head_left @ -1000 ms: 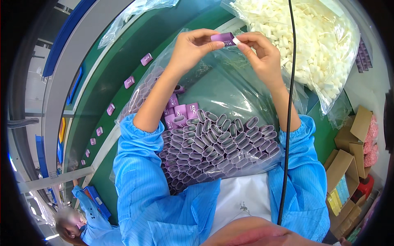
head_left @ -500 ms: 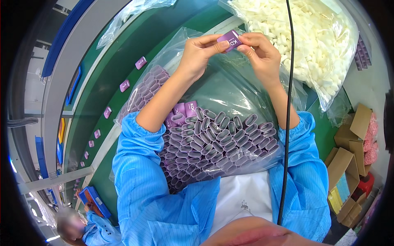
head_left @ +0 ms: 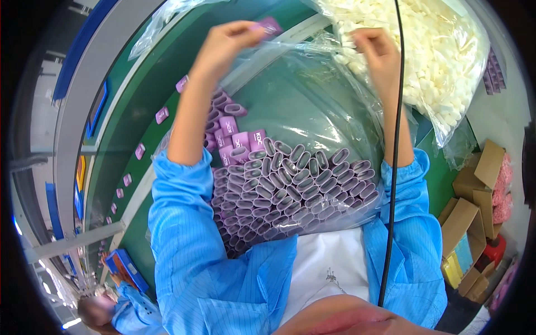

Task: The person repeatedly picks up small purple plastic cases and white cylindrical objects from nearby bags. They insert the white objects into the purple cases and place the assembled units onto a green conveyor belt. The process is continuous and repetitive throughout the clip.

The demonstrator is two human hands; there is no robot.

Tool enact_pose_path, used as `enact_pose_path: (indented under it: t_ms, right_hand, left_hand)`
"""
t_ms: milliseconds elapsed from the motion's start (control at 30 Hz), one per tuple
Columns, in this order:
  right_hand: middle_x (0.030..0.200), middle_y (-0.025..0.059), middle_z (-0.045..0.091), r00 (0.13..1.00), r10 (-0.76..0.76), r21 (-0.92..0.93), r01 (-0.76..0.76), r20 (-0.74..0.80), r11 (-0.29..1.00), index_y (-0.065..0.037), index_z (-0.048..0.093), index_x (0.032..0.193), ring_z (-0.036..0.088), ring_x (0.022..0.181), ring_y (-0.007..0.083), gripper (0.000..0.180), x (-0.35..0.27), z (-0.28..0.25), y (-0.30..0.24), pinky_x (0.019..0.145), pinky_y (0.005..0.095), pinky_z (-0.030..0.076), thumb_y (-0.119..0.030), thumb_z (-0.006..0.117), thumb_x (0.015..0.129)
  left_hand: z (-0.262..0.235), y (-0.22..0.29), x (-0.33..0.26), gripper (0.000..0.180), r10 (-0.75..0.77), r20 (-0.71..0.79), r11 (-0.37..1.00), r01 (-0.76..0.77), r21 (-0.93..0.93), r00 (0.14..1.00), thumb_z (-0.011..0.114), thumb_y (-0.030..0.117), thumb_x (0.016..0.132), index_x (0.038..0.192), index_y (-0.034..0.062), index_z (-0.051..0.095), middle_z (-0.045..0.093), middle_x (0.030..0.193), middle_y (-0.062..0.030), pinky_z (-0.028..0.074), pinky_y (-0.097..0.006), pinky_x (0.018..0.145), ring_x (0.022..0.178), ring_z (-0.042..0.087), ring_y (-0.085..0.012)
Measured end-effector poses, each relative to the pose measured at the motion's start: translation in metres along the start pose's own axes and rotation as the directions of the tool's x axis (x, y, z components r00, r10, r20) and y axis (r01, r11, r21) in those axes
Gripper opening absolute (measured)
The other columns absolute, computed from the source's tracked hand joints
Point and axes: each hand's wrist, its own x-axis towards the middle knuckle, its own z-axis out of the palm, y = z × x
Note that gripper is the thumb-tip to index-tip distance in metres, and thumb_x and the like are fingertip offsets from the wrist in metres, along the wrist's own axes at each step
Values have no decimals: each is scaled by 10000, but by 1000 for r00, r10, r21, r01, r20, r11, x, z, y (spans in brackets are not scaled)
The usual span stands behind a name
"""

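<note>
Nearest the body, a large group of hollow purple oval sleeves (head_left: pixel 301 184) is standing on end, showing dark openings, with clear plastic film (head_left: pixel 363 215) wrapping its near edge. A thin black cable (head_left: pixel 395 139) is crossing in front of the right forearm. Farther out, the left hand (head_left: pixel 226 47) is clamping one short, glossy purple sleeve (head_left: pixel 271 25) between thumb and fingers, out past the group. The right hand (head_left: pixel 382 53) is hovering in front of a clear bag of small cream-white pieces (head_left: pixel 435 67); its thumb and fingertips are curling together, but I cannot tell whether they are pinching anything. For clean work, the left grip should probably be pressing lightly, sparing the thin-looking wall, and the right should be taking single pieces without snagging film. Beyond, spaced purple sleeves (head_left: pixel 140 151) are lying along a green belt (head_left: pixel 149 132), and a blue-sleeved co-worker (head_left: pixel 134 308) is reaching toward a blue tray (head_left: pixel 124 262).
</note>
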Motion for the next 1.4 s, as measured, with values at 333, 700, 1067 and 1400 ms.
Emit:
enact_pose_path:
  t_ms: [333,700,1067,1400]
  right_hand:
    - [895,178,620,944,265,-819,8,195,573,-11,696,850,631,809,312,144,4,-31,32,734,376,493,-124,678,764]
    - [755,122,616,981,194,-657,-141,8,741,-7,645,882,599,664,191,212,4,-21,20,654,276,472,-156,721,752]
    - [909,61,642,931,253,181,-305,263,935,29,627,931,592,827,99,97,-19,29,-3,730,245,487,-9,645,843]
    - [906,87,659,976,107,73,-122,189,990,43,650,905,615,841,134,89,-24,34,-5,792,268,496,-1,656,828]
  left_hand:
    - [-114,-85,3,545,35,-518,228,498,837,855,797,298,654,1140,104,643,575,1203,-145,447,-390,856,998,563,-307]
    - [37,40,-46,297,-560,126,7,-148,989,819,793,177,579,829,39,711,690,884,-144,540,-372,700,847,673,-294]
    - [52,9,-15,183,69,125,997,-71,14,990,715,86,782,946,6,696,678,924,-49,517,-238,753,824,637,-104]
    - [64,3,-18,266,213,131,976,-204,-78,968,687,55,777,1043,32,692,669,1002,-97,535,-251,773,881,639,-125]
